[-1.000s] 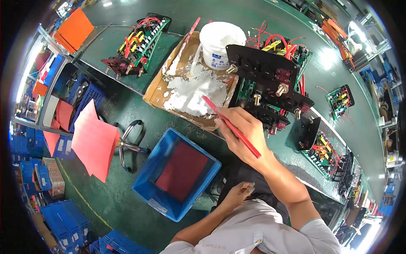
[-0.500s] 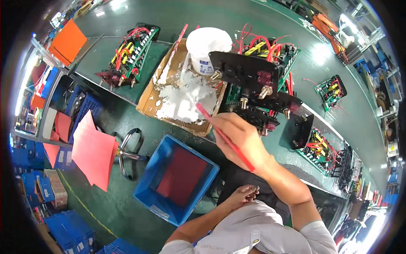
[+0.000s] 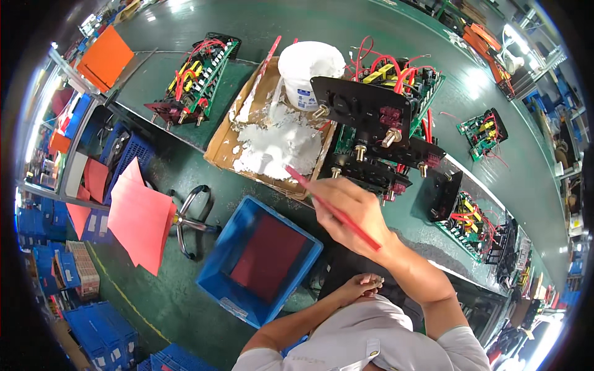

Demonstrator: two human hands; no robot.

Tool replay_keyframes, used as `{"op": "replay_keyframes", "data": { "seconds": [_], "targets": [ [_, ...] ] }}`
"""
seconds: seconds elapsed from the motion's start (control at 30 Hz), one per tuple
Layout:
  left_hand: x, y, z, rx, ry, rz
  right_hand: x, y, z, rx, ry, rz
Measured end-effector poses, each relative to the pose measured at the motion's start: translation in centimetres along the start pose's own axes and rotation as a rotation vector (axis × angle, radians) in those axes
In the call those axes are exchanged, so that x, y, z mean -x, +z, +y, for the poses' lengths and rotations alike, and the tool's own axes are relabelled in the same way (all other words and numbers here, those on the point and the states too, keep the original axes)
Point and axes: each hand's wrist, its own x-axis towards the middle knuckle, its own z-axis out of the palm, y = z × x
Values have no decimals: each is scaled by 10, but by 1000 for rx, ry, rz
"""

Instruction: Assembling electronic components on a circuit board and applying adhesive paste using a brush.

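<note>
My right hand [image 3: 349, 213] is closed around a red-handled brush [image 3: 301, 179], held like a pen. Its far end, coated white, dips into the white paste [image 3: 281, 139] spread over a shallow cardboard tray [image 3: 221, 141]. At the tray's back right stands a white bucket [image 3: 303, 74], smeared with paste. Another red-handled, paste-covered tool [image 3: 255, 77] leans along the tray's left side. Low against my body, my left hand [image 3: 362, 287] has its fingers curled in; whatever they may hold is hidden.
Right of the tray, circuit-board assemblies with black end plates [image 3: 359, 106] and protruding metal terminals are piled up. Another assembly [image 3: 197, 80] lies left, others [image 3: 467, 216] right. A blue bin [image 3: 213, 281] with a dark red sheet is near me, beside a stool [image 3: 192, 226] and pink sheets [image 3: 139, 216].
My right hand has drawn slightly nearer to me, and the brush's end has moved toward the tray's near edge through the paste. The left hand stays curled; the whole view has shifted slightly.
</note>
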Motion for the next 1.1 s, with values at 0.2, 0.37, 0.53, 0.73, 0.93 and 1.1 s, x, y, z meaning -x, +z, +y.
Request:
{"op": "replay_keyframes", "data": {
  "seconds": [0.2,0.37,0.53,0.73,0.93,1.1],
  "targets": [
    [-5,-6,-9,4,-5,-35,-4,13,3,-64,173,237],
    [24,-5,28,-426,170,-242,3,-2,4,-7,247,236],
    [139,-26,193,277,1180,-539,-2,0,3,-23,153,219],
    [183,-26,242,797,1862,-920,4,15,15,-129,291,184],
    [151,-29,213,914,1852,-767,6,20,14,-26,85,167],
    [112,16,205,493,1458,-879,10,3,19,-104,-7,156]
  ]
}}
